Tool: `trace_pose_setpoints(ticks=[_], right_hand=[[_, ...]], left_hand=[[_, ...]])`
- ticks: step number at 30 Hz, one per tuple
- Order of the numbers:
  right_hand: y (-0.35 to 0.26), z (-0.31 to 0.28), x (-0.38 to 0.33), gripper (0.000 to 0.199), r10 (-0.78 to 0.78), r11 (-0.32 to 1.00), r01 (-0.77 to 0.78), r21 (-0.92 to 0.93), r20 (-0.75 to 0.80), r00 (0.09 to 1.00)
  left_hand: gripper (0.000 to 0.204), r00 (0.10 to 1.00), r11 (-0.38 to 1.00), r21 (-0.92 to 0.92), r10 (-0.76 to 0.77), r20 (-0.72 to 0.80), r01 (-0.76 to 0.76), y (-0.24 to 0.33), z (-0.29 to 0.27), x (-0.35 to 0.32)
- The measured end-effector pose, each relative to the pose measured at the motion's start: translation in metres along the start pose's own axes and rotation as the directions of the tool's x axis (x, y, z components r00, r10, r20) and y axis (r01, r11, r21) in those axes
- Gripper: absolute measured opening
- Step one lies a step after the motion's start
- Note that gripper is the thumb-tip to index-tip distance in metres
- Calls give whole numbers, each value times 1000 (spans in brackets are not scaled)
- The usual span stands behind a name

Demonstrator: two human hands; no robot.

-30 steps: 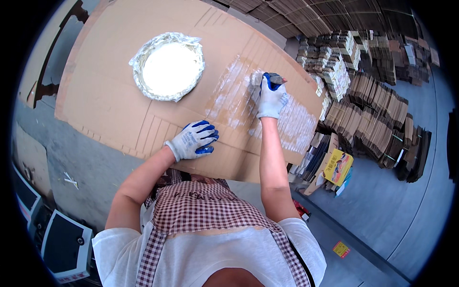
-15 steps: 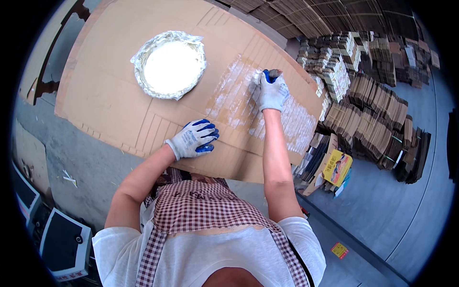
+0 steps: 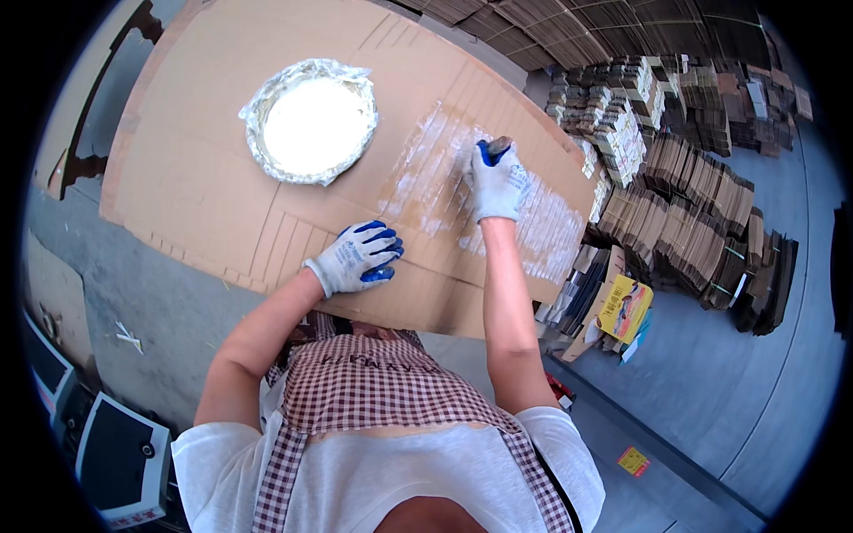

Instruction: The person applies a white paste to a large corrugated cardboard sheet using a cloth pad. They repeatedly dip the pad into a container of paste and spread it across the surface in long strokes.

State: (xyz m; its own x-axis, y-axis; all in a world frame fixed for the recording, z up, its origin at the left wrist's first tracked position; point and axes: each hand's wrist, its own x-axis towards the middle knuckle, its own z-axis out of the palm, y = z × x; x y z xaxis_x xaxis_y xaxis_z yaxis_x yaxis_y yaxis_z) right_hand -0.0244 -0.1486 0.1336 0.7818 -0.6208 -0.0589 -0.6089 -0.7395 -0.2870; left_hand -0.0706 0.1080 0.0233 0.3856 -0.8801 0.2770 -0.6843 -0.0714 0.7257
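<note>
A large cardboard sheet (image 3: 204,133) covers the work surface in front of me. On its right side lies a patch of narrow brown strips (image 3: 555,226), streaked with white paste. My right hand (image 3: 499,185), in a white and blue glove, is closed around what looks like a brush (image 3: 500,145); its stubby handle end shows above the fist, its working end is mostly hidden. My gloved left hand (image 3: 355,258) rests on the cardboard near its front edge, fingers apart and slightly bent. A round basin (image 3: 262,147) lined with crinkled clear film holds bright white paste, beyond the left hand.
Bundled stacks of cardboard (image 3: 684,186) stand on the floor at the right, with more piled along the back. A yellow box (image 3: 625,309) sits by the table's right corner. Dark-fronted machines with pale frames (image 3: 120,457) are at the lower left.
My right hand has moved slightly toward me and to the left over the pasted strips, still gripping the brush. The left hand stays on the cardboard. The whole view has shifted a little.
</note>
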Motion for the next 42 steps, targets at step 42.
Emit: trace_pose_setpoints(ticks=[42], right_hand=[[63, 29, -78, 29, 28, 957, 3, 291, -101, 994]], left_hand=[[40, 1000, 1000, 19, 4, 22, -5, 1, 6, 1]])
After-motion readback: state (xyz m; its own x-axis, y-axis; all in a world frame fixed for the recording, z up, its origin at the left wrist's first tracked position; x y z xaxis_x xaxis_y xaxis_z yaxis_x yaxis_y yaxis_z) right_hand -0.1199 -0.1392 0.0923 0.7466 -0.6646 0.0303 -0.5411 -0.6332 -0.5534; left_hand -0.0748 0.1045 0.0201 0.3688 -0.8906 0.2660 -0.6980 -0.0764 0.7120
